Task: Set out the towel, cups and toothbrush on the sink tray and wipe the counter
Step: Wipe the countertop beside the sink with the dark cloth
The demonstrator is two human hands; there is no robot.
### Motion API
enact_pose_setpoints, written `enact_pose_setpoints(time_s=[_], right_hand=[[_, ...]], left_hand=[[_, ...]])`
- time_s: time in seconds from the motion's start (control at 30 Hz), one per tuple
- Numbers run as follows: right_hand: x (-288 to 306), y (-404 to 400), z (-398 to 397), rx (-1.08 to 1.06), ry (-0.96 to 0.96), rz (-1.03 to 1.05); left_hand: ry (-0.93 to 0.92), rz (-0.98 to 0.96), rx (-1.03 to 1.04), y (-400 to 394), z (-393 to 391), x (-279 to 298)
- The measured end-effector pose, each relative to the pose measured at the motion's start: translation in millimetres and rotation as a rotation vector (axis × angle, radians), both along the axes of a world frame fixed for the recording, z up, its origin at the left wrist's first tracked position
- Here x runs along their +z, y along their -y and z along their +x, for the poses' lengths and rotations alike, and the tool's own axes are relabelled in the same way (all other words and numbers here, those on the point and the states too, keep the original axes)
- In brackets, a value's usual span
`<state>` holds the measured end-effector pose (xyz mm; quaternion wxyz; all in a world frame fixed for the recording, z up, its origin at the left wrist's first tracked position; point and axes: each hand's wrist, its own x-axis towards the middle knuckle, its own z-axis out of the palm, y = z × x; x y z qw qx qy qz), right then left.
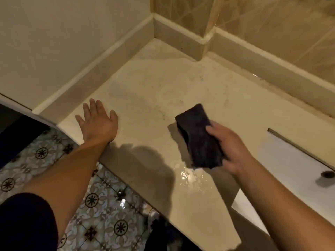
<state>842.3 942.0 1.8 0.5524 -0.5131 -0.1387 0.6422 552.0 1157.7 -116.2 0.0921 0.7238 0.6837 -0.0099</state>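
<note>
A folded dark cloth [197, 134] is gripped in my right hand [231, 147], held just over the cream stone counter [154, 87], with its shadow underneath. A wet patch [188, 176] glistens on the counter just below the cloth. My left hand [98, 120] lies flat and open on the counter near its front left edge, fingers spread. No cups, toothbrush or tray are in view.
A white sink basin [290, 171] with a dark drain [327, 174] lies at the right. A raised backsplash [181, 38] runs along the back and left wall. Patterned floor tiles [101, 205] show below the counter's front edge.
</note>
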Motion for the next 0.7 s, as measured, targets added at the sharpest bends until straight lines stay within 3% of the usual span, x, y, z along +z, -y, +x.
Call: enact_pose_setpoints(time_s=[0.1,0.17,0.23,0.3,0.37,0.43,0.57,0.7], right_hand=[[6.6,-48.0,94.4,-0.188,0.603,-0.039],[-5.6,-79.4,147.7,-0.191,1.038,-0.119],[-31.0,-104.2,187.1,-0.014,1.409,-0.217],[-62.7,-118.0,203.7,0.232,1.619,-0.194],[-86.0,-122.5,203.9,0.369,1.755,-0.149],[-89.8,-122.2,199.9,0.375,1.799,-0.142],[-80.2,-87.8,150.6,0.461,1.771,-0.055],[-78.4,-14.6,48.3,0.46,1.659,0.121]], left_hand=[[-0.012,0.009,0.006,1.1,2.3,1.4],[-0.013,0.003,0.012,1.1,3.0,2.5],[-0.017,-0.001,0.015,1.8,3.7,4.4],[-0.014,-0.011,0.025,2.2,3.7,5.4],[-0.017,-0.01,0.029,3.0,4.1,5.4],[-0.021,0.0,0.03,2.3,4.5,5.3],[-0.017,-0.001,0.028,1.3,2.9,4.0],[-0.015,-0.006,0.017,2.7,2.9,5.2]])
